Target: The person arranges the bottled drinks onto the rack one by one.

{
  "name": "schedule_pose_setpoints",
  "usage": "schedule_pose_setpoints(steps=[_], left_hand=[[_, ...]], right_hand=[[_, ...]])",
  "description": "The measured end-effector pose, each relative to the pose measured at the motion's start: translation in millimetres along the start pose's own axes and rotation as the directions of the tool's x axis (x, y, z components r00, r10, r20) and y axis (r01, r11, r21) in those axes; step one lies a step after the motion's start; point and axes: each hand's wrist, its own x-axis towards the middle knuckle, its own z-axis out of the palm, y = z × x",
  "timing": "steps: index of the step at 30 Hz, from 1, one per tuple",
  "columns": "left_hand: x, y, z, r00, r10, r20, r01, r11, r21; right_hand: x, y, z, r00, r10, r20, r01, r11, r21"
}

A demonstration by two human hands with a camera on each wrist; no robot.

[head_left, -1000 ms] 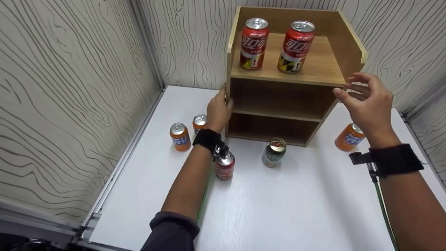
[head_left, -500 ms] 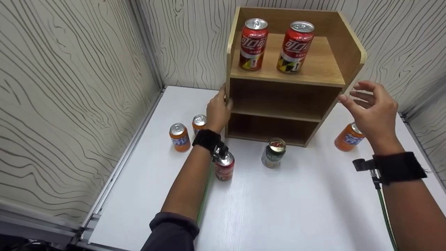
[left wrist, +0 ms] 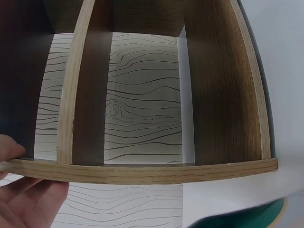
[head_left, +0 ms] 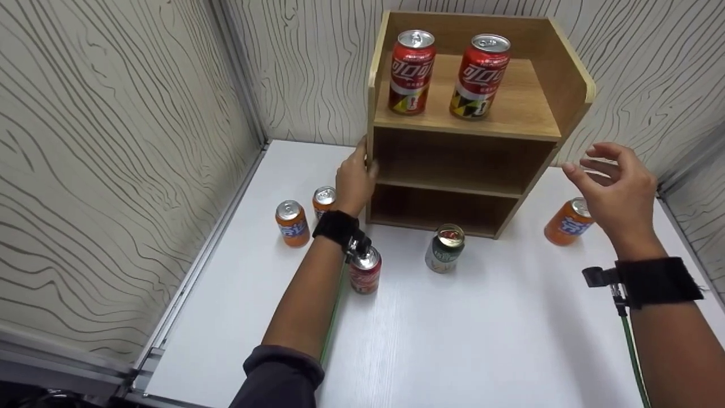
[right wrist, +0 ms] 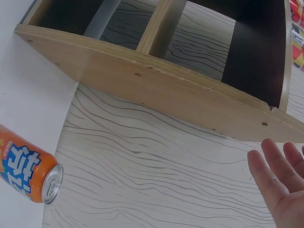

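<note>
A small wooden shelf (head_left: 464,129) stands at the back of the white table, with two red cola cans (head_left: 412,72) (head_left: 480,77) upright on its top tier. My left hand (head_left: 355,180) grips the shelf's left side panel. In the left wrist view its thumb lies on the inner face and the fingers (left wrist: 40,197) on the outer face. Off the shelf's right side, my right hand (head_left: 623,190) hovers in the air, fingers loosely bent, holding nothing. An orange soda can (head_left: 568,222) stands on the table below and left of it.
Two more orange cans (head_left: 293,223) (head_left: 324,199) stand left of the shelf. A red can (head_left: 365,272) is beside my left wrist, and a dark green and silver can (head_left: 445,249) stands before the shelf. Patterned walls (head_left: 141,170) enclose the table (head_left: 453,340).
My right hand has drawn away from the shelf's right edge, moving right and down toward me. The left hand, the shelf and the cans have stayed where they were.
</note>
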Motion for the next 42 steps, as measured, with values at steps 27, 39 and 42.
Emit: schedule_pose_setpoints(steps=[27, 39, 42], left_hand=[[0.2, 1.2, -1.0, 1.000, -0.018, 0.007, 0.018, 1.000, -0.019], [-1.2, 2.2, -1.8, 1.000, -0.010, 0.013, 0.010, 1.000, 0.010], [-1.5, 2.1, -2.2, 1.000, -0.005, 0.006, 0.005, 1.000, 0.009]], right_hand=[[-7.0, 34.9, -14.3, 0.990, 0.136, 0.019, -0.131, 0.976, -0.173], [-5.5, 47.9, -18.5, 0.977, 0.214, 0.022, -0.204, 0.953, -0.223], [-5.3, 51.8, -18.6, 0.971, 0.239, 0.030, -0.225, 0.944, -0.243]])
